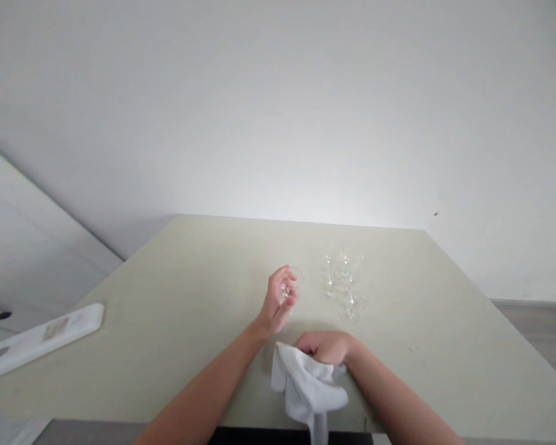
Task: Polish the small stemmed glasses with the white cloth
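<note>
Just below the middle of the frame, the left hand [278,301] curls its fingers round a small clear glass [294,277] raised just off the pale table [189,278], while the right hand [327,346] makes a fist on a white cloth [306,386] that hangs over the near table edge at the bottom centre. A cluster of clear stemmed glasses [343,283] stands just right of the held glass, well inside the far edge. Bare tabletop lies open on both sides, except for a white cutting board [41,339] jutting past the left edge.
</note>
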`<state>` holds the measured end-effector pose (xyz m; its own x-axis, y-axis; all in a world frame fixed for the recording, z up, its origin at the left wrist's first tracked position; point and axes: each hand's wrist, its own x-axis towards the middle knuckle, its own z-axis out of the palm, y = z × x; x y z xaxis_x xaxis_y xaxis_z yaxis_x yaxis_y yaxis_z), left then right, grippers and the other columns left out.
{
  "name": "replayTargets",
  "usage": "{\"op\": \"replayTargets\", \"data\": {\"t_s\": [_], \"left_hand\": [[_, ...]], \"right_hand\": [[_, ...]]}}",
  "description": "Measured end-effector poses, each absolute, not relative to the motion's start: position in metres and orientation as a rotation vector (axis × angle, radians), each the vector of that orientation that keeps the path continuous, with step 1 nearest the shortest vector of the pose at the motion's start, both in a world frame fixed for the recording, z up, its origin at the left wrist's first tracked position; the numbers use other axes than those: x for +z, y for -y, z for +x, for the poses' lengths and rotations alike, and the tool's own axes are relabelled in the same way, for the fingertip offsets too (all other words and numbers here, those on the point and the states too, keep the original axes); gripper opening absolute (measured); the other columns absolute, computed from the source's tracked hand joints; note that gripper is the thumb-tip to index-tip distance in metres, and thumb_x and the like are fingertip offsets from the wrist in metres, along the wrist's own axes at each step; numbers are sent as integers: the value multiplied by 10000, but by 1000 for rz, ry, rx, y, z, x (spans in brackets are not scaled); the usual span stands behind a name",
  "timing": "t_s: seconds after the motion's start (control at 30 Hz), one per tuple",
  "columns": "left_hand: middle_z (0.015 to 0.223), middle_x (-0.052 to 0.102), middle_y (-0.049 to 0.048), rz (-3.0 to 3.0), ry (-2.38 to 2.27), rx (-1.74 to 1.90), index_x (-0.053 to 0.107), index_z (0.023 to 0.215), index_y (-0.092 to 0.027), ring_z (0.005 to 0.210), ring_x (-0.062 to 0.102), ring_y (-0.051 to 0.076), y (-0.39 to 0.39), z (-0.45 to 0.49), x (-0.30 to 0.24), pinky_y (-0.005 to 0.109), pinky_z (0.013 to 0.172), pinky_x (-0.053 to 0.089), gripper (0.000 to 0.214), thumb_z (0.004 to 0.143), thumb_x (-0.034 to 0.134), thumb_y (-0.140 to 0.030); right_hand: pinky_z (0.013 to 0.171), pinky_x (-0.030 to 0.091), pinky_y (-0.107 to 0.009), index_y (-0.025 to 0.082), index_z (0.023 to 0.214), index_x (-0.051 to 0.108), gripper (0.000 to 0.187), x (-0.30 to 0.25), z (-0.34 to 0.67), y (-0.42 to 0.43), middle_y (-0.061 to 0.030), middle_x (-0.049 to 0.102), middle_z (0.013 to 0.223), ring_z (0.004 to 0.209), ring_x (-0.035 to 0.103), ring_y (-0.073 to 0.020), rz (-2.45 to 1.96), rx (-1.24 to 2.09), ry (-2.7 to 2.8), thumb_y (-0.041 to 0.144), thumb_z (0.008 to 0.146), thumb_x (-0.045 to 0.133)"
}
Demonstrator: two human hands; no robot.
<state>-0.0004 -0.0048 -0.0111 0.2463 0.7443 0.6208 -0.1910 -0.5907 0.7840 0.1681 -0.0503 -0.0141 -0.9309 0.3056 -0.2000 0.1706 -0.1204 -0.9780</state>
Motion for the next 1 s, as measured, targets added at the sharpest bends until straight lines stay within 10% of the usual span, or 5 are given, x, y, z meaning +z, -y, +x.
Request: {"op": "replayTargets", "data": {"t_s": [0.8, 1.0], "left_hand": [[1358, 432, 179, 1778, -484, 1047, 217, 1366, -251, 1119, 538, 221, 15, 16, -6, 424, 902, 462, 604, 901, 586, -362], [1192, 572, 101, 1971, -881, 814, 490, 1204, -201, 1000, 571, 230, 5, -1, -1, 370, 823, 479, 578, 751, 719, -476]], "right_hand": [[636, 493, -241, 88, 839, 691, 307, -10, 167, 52, 7, 638, 675, 613, 557, -119, -512, 2273, 2114, 344, 688, 768], [592, 477, -211, 76, 818, 682, 362, -12, 166, 52, -5, 637, 664, 611, 559, -117, -529, 2282, 2100, 389, 670, 785]]}}
